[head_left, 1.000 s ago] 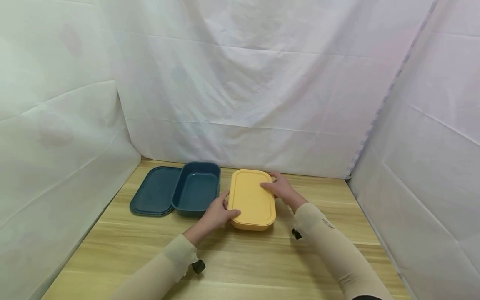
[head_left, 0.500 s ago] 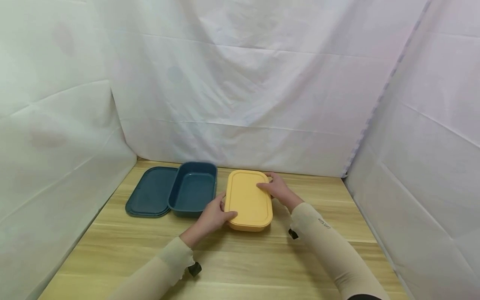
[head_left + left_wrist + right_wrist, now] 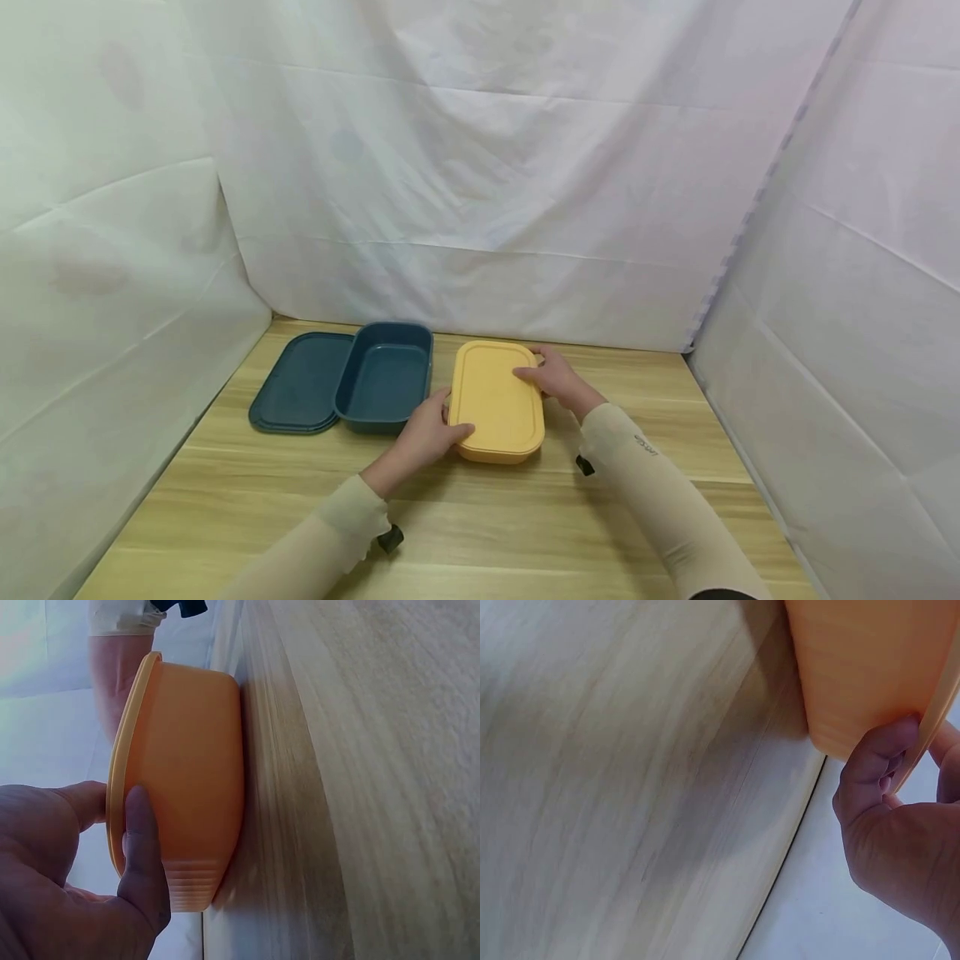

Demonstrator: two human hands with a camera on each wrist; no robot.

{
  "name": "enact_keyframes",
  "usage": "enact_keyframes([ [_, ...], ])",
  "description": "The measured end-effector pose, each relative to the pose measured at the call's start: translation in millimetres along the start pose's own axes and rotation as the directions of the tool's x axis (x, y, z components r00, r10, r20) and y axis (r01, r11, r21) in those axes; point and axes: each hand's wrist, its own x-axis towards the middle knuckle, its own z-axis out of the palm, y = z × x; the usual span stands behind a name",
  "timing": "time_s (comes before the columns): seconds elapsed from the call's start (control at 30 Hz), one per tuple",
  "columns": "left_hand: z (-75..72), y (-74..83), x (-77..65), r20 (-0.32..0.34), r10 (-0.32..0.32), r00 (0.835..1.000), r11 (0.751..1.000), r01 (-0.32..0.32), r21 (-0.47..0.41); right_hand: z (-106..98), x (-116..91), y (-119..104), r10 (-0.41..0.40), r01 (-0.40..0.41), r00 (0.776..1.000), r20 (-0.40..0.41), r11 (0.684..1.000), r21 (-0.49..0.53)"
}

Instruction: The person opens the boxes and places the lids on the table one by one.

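**3 cams: 1 high, 2 low & close**

Head cam: above the person's side of the table point(image 3: 487, 533), well back, facing fwd & down; gets top of yellow box point(image 3: 497, 400), L hand point(image 3: 426, 433), R hand point(image 3: 558, 379) & white cloth point(image 3: 525, 183) behind. L wrist cam: v. low, near, facing across table at box's side wall; pic turned on its side, so table runs up frame R. R wrist cam: also low & near, tilted, mostly table, w/ box cut off at top R corner. Overlap: head & L wrist share L hand + R sleeve point(image 3: 124, 618); head & R wrist share R hand; all 3 share box & table.
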Motion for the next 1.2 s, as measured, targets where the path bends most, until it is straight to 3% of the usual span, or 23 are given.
enact_keyframes([
  [0.23, 1.6, 5.0, -3.8, -0.051, 0.013, 0.999, 0.993, -0.007, 0.115, -1.7, 1.1, -2.3, 0.023, -0.023, 1.000, 0.003, 1.000, -0.003],
  [0.4, 3.6, 7.6, -6.8, -0.082, 0.034, 0.996, 0.966, -0.012, 0.259, 0.5, -0.6, -4.8, 0.034, -0.034, 0.999, -0.002, 0.999, -0.012],
  [0.47, 4.7, 10.7, -8.6, -0.084, 0.051, 0.995, 0.932, -0.017, 0.363, 1.7, -0.1, -5.1, 0.036, -0.036, 0.999, 0.001, 0.999, -0.009],
  [0.6, 6.4, 24.4, -13.1, -0.061, 0.113, 0.992, 0.820, -0.058, 0.569, 3.3, 1.8, -5.0, 0.033, -0.033, 0.999, -0.002, 0.999, -0.010],
  [0.7, 7.5, 34.1, -14.1, -0.046, 0.150, 0.988, 0.760, -0.085, 0.645, 3.1, 2.7, -4.5, 0.030, -0.030, 1.000, -0.007, 0.999, -0.015],
  [0.8, 9.3, 35.1, -13.1, -0.030, 0.128, 0.991, 0.749, -0.077, 0.658, 2.4, 3.3, -4.1, 0.033, -0.033, 0.999, 0.002, 0.999, -0.019],
  [1.0, 13.7, 24.3, -6.0, 0.037, 0.086, 0.996, 0.773, -0.090, 0.628, 0.7, 1.9, -5.3, 0.035, -0.035, 0.999, 0.008, 0.999, -0.026],
  [1.2, 15.4, 16.4, -0.6, 0.063, 0.105, 0.993, 0.728, -0.119, 0.675, 0.0, 2.3, -4.7, 0.037, -0.037, 0.999, 0.013, 0.999, -0.019],
])
